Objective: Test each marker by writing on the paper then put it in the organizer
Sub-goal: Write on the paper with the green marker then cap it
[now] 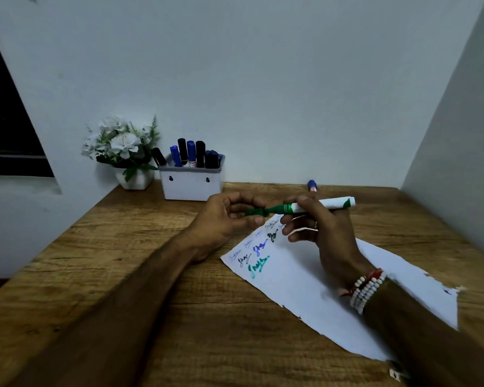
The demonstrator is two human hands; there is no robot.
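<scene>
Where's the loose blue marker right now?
Head view: the blue marker lies at the table's far edge, behind the right hand, right of the organizer.

Table: wooden (123,275), brown with visible grain, far edge against the wall.
Pot: small and white (136,180), at the table's far left corner, close to the wall.
Flowers: white blooms with green leaves (122,143), standing in the pot.
Back wall: plain, pale (263,79).
Side wall: pale (458,135), along the table's right edge.
Window: dark opening (9,129), beyond the left edge.
</scene>
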